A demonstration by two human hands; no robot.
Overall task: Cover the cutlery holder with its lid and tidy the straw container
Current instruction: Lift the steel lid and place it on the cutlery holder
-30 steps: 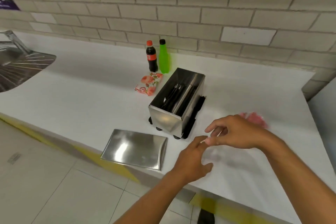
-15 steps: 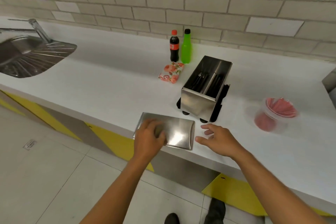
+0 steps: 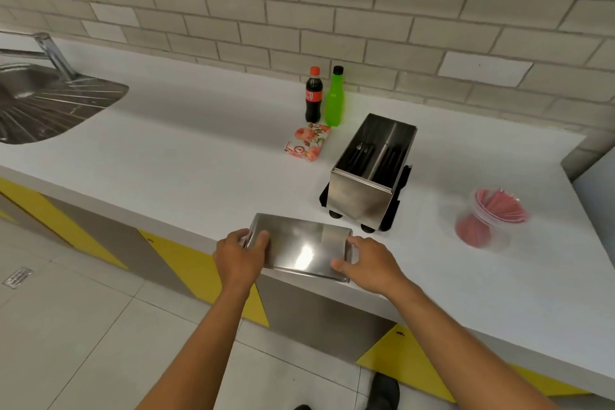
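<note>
I am seeing a glossy rectangular steel lid (image 3: 301, 248), a brushed-metal cutlery holder (image 3: 361, 191), and a matt white countertop (image 3: 186, 156).

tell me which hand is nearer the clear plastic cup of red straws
Right. The right hand grips the steel lid's near-right corner, on the cup's side; the left hand holds the lid's far end.

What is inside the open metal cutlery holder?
Dark cutlery handles lie in the cutlery holder, split by a metal divider. Its front wall hides their lower ends.
</note>
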